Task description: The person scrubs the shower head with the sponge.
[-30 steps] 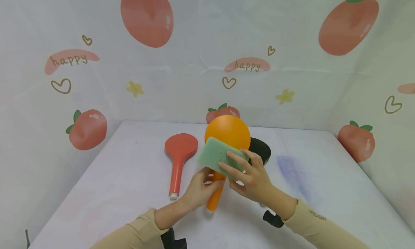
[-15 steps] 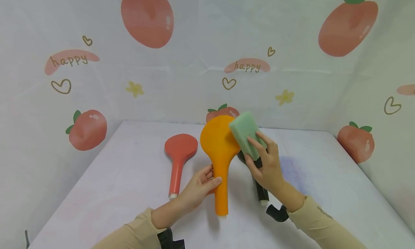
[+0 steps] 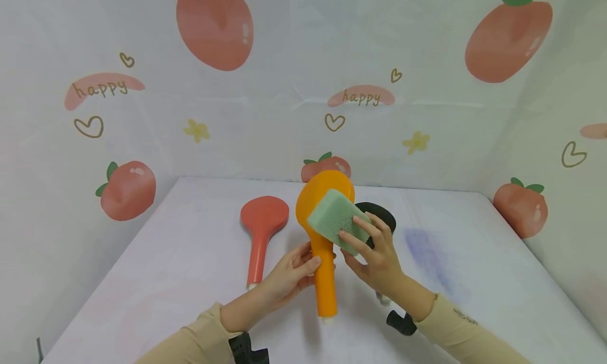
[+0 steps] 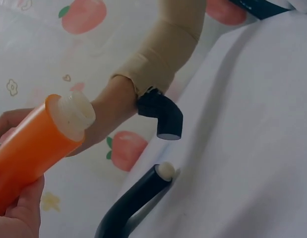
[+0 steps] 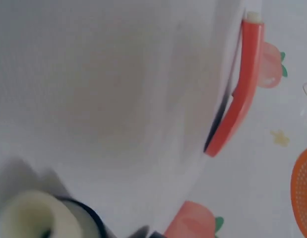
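My left hand (image 3: 291, 274) grips an orange shower head (image 3: 324, 279) by the upper part of its handle, thumb across the front and fingertips showing at the far side. The shower head stands nearly upright above the table, white threaded end down. In my right hand (image 3: 381, 261) is a pale green sponge (image 3: 334, 215), pinched between spread fingers and thumb. It overlaps the right side of the orange head and its neck, hiding part of both. In the left wrist view the orange handle (image 4: 39, 139) lies close before the camera. The right wrist view catches the perforated orange face (image 5: 303, 193).
A red shower head (image 3: 263, 216) lies on the white table (image 3: 199, 258) to the left. Behind my right hand lies a black shower head (image 3: 383, 216), partly covered. A patterned cloth (image 3: 265, 121) hangs behind the table. Black mounts (image 3: 401, 323) sit at both wrists.
The sponge first went up to the right edge of the orange head, then came back down and left over its neck. The orange shower head swung from slanted to nearly upright and turned slightly.
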Motion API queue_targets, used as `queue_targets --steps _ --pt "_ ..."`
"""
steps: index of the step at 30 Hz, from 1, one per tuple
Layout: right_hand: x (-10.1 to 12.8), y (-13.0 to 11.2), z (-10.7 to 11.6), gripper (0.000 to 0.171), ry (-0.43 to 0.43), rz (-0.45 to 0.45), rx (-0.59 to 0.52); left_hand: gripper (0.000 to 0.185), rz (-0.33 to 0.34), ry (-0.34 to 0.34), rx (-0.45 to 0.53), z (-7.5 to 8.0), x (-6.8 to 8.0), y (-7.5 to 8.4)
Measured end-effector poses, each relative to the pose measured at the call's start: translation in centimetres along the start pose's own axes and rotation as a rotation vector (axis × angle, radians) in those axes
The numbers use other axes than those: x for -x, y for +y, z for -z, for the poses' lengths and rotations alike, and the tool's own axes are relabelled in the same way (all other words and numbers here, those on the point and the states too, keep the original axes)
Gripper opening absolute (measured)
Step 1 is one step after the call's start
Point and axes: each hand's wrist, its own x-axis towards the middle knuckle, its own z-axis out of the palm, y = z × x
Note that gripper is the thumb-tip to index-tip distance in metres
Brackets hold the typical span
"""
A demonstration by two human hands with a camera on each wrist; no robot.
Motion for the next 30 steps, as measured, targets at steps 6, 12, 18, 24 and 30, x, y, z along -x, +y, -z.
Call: queue_targets --steps 6,12,18,24,30 --pt "-1.2 1.2 0.5 0.027 0.024 -0.079 -0.042 0.053 0.027 -0.015 0.014 -0.2 0.0 0.3" --pt "-1.9 2.0 0.8 0.037 0.010 -0.254 -0.092 0.050 0.046 -0.046 0.045 -0.4 0.3 0.6" --pt "-1.6 1.2 0.6 0.033 0.030 -0.190 -0.101 0.051 0.077 -0.049 0.049 -0.2 0.2 0.3" --pt "-0.8 0.6 0.0 0.025 0.030 0.019 -0.070 0.054 0.104 -0.038 0.050 0.0 0.2 0.4" --pt "-1.4 0.9 0.5 0.029 0.038 -0.059 -0.114 0.051 0.087 -0.062 0.031 0.2 0.3 0.3"
